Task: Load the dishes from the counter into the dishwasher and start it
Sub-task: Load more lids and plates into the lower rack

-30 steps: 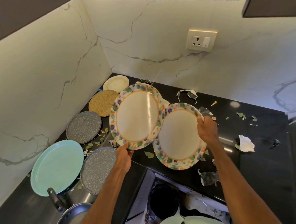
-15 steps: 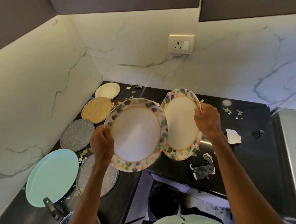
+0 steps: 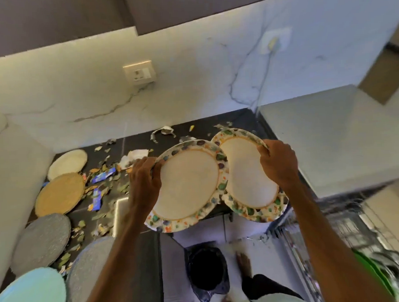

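Note:
Two cream plates with speckled, multicoloured rims are held up in the air over the counter's front edge. My left hand grips the left plate at its left rim. My right hand grips the right plate at its upper right rim. The left plate overlaps the right one's edge. At the lower right, the open dishwasher rack shows wire tines and a green item. More plates lie on the black counter at left: cream, tan, two grey, and mint.
Scraps of paper and wrappers litter the counter. A black-lined bin stands on the floor below the plates. A white appliance top sits at the right. A wall socket is on the marble backsplash.
Both hands have lifted the two plates off the counter and carried them rightward to the counter's front edge. The view has swung right, bringing the dishwasher rack into sight.

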Tool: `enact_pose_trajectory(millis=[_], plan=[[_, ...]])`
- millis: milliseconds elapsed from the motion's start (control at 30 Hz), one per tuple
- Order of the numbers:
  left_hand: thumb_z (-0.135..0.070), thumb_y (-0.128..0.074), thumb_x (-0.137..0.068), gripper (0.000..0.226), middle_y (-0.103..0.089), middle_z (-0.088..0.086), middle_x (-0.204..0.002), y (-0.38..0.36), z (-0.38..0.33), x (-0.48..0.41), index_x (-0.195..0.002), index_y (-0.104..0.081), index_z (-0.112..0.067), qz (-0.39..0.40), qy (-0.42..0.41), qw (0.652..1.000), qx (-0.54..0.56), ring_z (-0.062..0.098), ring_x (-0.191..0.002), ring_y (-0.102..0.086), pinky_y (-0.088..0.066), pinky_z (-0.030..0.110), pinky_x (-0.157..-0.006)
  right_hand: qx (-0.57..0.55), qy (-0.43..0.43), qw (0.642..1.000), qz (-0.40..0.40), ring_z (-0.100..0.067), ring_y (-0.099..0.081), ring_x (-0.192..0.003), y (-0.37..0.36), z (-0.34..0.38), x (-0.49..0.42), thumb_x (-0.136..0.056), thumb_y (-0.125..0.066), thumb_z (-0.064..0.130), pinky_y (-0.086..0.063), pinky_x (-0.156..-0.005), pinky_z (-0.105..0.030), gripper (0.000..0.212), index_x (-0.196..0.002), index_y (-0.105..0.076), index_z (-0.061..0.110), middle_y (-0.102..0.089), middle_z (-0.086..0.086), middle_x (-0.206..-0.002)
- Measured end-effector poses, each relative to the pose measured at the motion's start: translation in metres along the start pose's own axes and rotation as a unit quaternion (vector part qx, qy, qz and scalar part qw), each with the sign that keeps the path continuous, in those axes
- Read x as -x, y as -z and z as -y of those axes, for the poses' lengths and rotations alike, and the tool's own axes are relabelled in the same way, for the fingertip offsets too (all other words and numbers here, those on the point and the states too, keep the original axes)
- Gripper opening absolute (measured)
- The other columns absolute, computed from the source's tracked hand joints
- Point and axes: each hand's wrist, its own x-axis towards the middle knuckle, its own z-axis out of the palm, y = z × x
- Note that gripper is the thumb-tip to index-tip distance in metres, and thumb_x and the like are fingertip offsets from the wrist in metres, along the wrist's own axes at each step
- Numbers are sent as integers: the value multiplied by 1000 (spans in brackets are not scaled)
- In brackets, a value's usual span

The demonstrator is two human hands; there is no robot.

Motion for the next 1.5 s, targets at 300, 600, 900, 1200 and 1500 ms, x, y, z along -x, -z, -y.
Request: enact_pose_trajectory(millis=[300, 600, 900, 1200, 1500], plan=[[-20, -55, -102, 21, -67, 6, -93, -88, -132, -18, -102, -72, -7, 157, -136, 973, 100, 10, -85, -47, -27, 22, -75, 59, -138, 986, -66, -37, -49, -65, 114, -120, 50, -98, -54, 19, -31, -64, -34, 33, -68, -45, 8, -48, -7, -63], [-18, -62, -98, 14, -68, 7, -88, -193, -277, 3, -99, -73, -9, 271, -280, 901, 188, 24, -86, -57, -34, 24, -75, 82, -250, 958, -115, -39, -56, -67, 200, -249, 106, -95, -55, 21, -45, -64, -42, 41, -59, -37, 19, -51, -9, -65], [-26, -56, -101, 20, -63, 0, -86, -311, -423, 35, -106, -72, -15, 365, -380, 832, 175, 20, -85, -50, -33, 27, -71, 41, -319, 941, -103, -32, -47, -58, 277, -388, 111, -84, -55, 6, -32, -55, -32, 29, -58, -43, 14, -46, -4, -56], [-10, -55, -96, 28, -64, 1, -104, -399, -540, 74, -121, -65, -19, 449, -443, 768, 113, 21, -105, -50, -44, 34, -75, 25, -430, 884, -181, -36, -53, -63, 293, -492, 144, -78, -53, -3, -37, -57, -36, 24, -62, -53, 15, -51, -4, -58], [-11, -57, -95, 29, -69, 3, -111, -484, -587, 85, -120, -66, -22, 504, -474, 718, 76, 23, -104, -63, -50, 35, -78, -3, -512, 814, -274, -34, -56, -64, 266, -561, 154, -77, -51, -14, -36, -56, -31, 33, -81, -71, 12, -58, -8, -63]])
